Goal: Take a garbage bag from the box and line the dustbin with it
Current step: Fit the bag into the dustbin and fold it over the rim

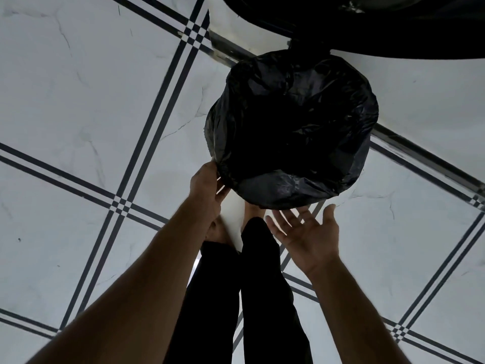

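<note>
I see the garbage bag (294, 127) draped over the dustbin (232, 219) just beyond both hands, my left hand (206, 190) gripping its near-left rim edge while my right hand (305, 227), fingers spread and empty, hovers just below the near-right edge.

Count: one black garbage bag (294, 127) over one white dustbin (232, 219), at twelve o'clock. Two hands: left hand (207, 190), right hand (309, 229). Two legs (262, 285), at six o'clock.
</note>
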The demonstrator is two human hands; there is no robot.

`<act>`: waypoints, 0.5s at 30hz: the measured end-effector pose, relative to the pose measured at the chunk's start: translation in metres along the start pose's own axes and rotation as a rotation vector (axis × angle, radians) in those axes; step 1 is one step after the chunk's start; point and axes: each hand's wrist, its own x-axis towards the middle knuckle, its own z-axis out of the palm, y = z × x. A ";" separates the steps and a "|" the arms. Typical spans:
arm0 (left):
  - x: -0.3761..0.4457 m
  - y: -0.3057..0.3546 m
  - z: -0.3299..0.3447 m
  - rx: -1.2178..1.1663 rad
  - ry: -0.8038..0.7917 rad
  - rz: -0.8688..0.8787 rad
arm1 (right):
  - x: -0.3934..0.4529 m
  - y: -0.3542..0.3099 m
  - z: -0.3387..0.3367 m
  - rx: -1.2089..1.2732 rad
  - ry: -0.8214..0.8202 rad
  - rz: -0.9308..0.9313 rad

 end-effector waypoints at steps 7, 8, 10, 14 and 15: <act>0.008 -0.005 -0.008 0.167 0.048 0.109 | 0.003 0.023 0.023 0.258 0.002 0.008; 0.010 -0.002 -0.009 0.226 0.077 0.217 | 0.004 0.026 0.025 0.263 0.019 -0.013; 0.016 0.006 -0.016 0.429 0.087 0.460 | 0.006 0.029 0.025 0.250 0.046 -0.038; 0.034 0.032 -0.023 0.700 -0.070 0.629 | 0.006 0.029 0.022 0.240 0.057 -0.049; 0.037 0.038 -0.021 0.720 -0.146 0.599 | 0.006 0.028 0.022 0.240 0.055 -0.052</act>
